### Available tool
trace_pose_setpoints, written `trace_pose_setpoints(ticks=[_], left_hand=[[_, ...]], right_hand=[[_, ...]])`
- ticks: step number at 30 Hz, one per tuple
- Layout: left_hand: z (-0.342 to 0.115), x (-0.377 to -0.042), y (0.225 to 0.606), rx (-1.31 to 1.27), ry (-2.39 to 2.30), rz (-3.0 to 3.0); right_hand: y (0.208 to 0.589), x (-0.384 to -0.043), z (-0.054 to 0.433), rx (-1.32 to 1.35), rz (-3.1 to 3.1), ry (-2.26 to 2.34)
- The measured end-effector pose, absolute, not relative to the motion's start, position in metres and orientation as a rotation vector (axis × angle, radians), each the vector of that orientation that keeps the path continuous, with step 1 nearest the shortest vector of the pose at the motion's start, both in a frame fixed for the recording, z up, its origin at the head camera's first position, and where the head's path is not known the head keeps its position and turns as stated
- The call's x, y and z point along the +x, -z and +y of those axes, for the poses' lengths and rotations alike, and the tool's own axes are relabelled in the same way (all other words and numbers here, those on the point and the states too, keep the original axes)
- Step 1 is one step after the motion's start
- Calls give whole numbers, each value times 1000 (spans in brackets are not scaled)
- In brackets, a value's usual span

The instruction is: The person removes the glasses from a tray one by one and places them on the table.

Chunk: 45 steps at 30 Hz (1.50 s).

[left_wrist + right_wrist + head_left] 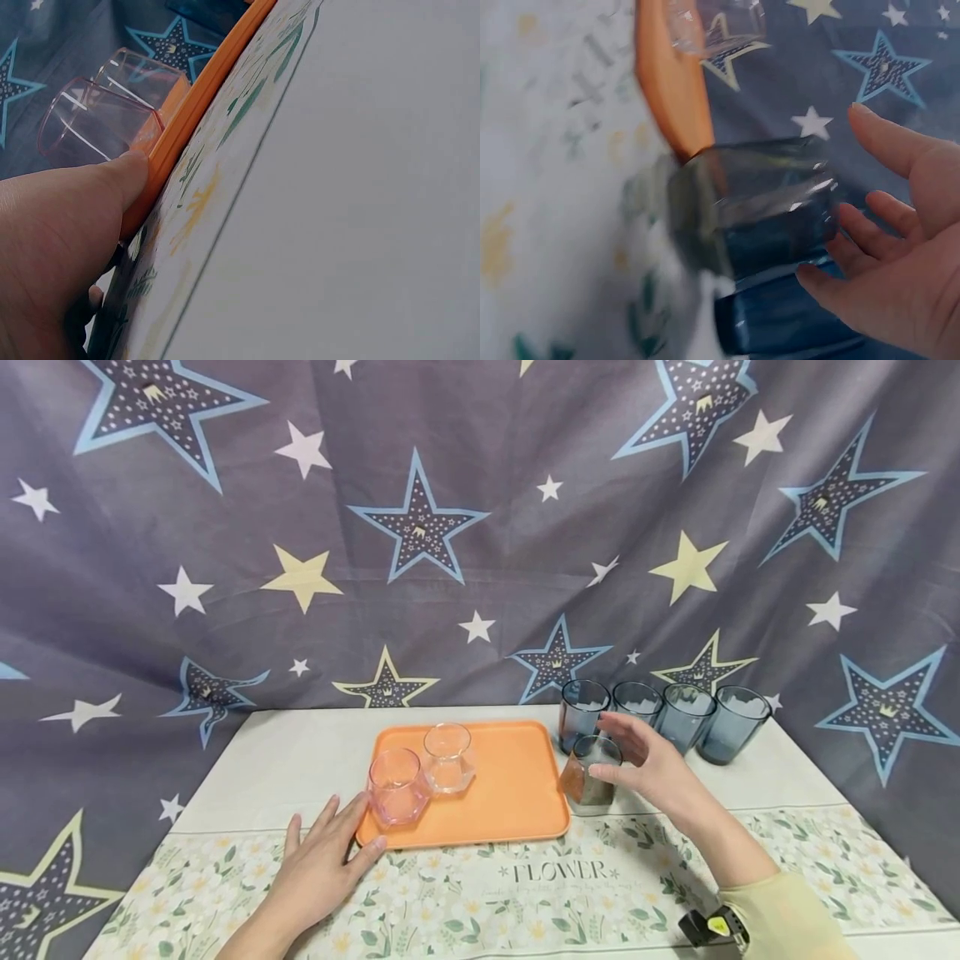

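Note:
My left hand point(318, 864) lies at the front left corner of an orange tray point(510, 777), fingers spread and thumb touching the rim, as the left wrist view also shows. On the tray's left part stand a pink-tinted glass point(397, 793) and a clear glass point(448, 760), both upright and close together. My right hand point(652, 768) reaches over a smoky grey glass point(592, 785) just right of the tray. Its thumb and fingers are spread apart near that glass's rim; in the right wrist view the thumb stands off the grey glass point(757, 202).
Behind the right hand, several blue glasses point(738, 727) stand in a row at the table's back right. A floral cloth strip point(480, 902) runs along the table front. A star-patterned curtain point(480, 443) hangs behind the table.

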<state>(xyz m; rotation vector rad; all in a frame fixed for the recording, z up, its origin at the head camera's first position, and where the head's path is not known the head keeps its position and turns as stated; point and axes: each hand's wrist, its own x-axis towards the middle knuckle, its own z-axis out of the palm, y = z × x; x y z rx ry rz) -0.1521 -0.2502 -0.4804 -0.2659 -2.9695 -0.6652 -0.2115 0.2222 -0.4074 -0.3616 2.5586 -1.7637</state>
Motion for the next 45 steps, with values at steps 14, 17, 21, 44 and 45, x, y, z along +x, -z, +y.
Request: trace_pose_setpoints(ticks=[14,17,21,44,45], left_hand=[[-250,-153,480,-267,661,-2973],[-250,-152,481,-267,662,-2979],[-249,-152,481,-266,668,-2986],[-250,-152,479,-240,664,-3012],[-250,-152,479,-240,663,-3010]], right_hand=[[374,-212,151,-566,2486,1887],[373,-215,133,-604,2464,1908],[374,-220,113,-652,2430,1939],[403,-248,46,-624,2289,1950],[404,-249,44,-623,2294,1950]])
